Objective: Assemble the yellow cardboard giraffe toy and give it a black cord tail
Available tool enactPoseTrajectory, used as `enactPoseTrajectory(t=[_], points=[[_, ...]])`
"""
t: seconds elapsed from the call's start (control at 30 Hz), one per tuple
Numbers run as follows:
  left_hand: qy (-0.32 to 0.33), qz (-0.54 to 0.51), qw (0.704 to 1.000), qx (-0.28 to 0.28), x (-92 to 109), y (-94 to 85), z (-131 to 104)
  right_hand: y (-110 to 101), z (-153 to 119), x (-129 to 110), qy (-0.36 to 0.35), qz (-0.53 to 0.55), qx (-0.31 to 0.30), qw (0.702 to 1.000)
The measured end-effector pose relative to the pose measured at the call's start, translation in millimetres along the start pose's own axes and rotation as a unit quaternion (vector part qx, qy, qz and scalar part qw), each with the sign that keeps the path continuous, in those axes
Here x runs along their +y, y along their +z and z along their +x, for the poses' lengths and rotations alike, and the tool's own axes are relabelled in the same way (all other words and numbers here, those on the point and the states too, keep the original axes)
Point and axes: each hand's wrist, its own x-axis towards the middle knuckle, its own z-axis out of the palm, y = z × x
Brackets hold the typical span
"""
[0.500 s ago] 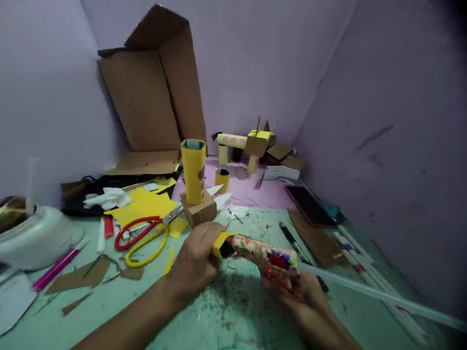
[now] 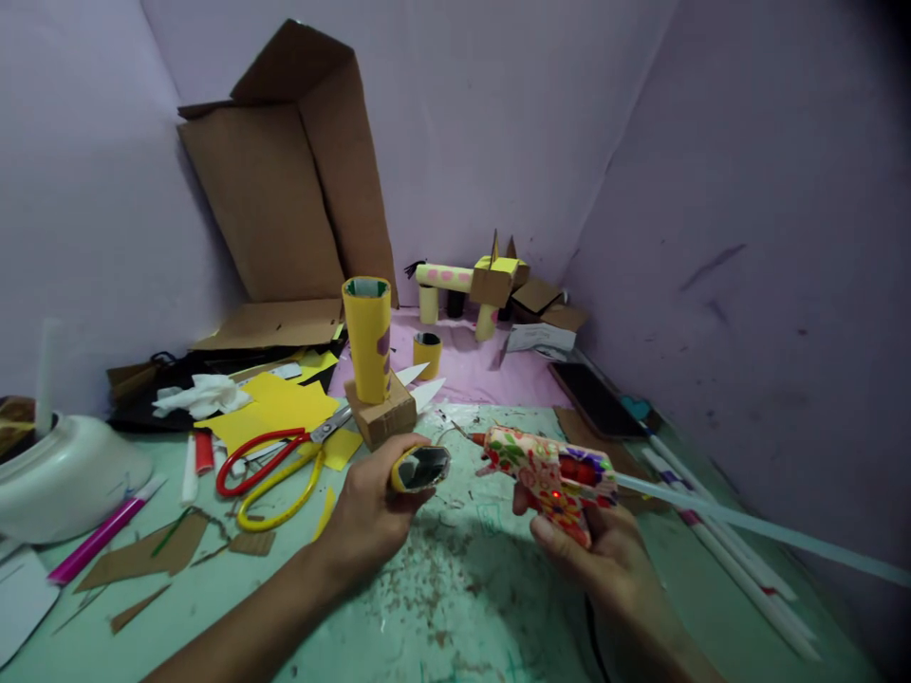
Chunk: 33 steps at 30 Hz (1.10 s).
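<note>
My left hand [image 2: 374, 512] is closed around a short yellow paper tube [image 2: 421, 469], its open end turned toward me. In my right hand [image 2: 598, 550] is a flower-patterned hot glue gun [image 2: 548, 474], its nozzle pointing left and a small red light lit. A long clear glue stick [image 2: 754, 528] runs out of its back to the right. The nozzle is apart from the tube. Beyond my left hand a taller yellow tube [image 2: 368, 341] stands upright on a small cardboard block [image 2: 382, 415].
Red and yellow scissors [image 2: 281, 474], yellow paper [image 2: 270, 413] and cardboard scraps [image 2: 153, 550] lie left. A white pot [image 2: 78, 484] stands at far left. Behind are a cardboard box [image 2: 270, 190] and a yellow animal-like model [image 2: 455, 277]. A phone [image 2: 594, 398] lies right.
The glue gun has moved right, away from the tube, and come level. My left hand has turned the tube so its open end faces me.
</note>
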Motion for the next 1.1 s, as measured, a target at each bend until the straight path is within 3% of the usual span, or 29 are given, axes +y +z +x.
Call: enactPoseTrajectory(t=[0.07, 0.17, 0.67, 1.1], points=[[-0.054, -0.027, 0.998, -0.004, 2.1, -0.2, 1.3, -3.1, 1.8, -1.7, -0.011, 0.002, -0.011, 1.0], [-0.08, -0.043, 0.996, -0.015, 2.8, 0.7, 2.5, -7.8, 4.0, -1.5, -0.028, -0.003, -0.062, 0.998], [0.002, 0.008, 0.999, -0.036, 0.9, 1.6, -0.8, -5.9, -0.2, 3.4, -0.027, -0.078, -0.055, 0.995], [0.005, 0.009, 1.0, -0.018, 2.0, 0.2, 1.1, -5.5, -1.0, 0.8, -0.027, -0.089, -0.039, 0.995]])
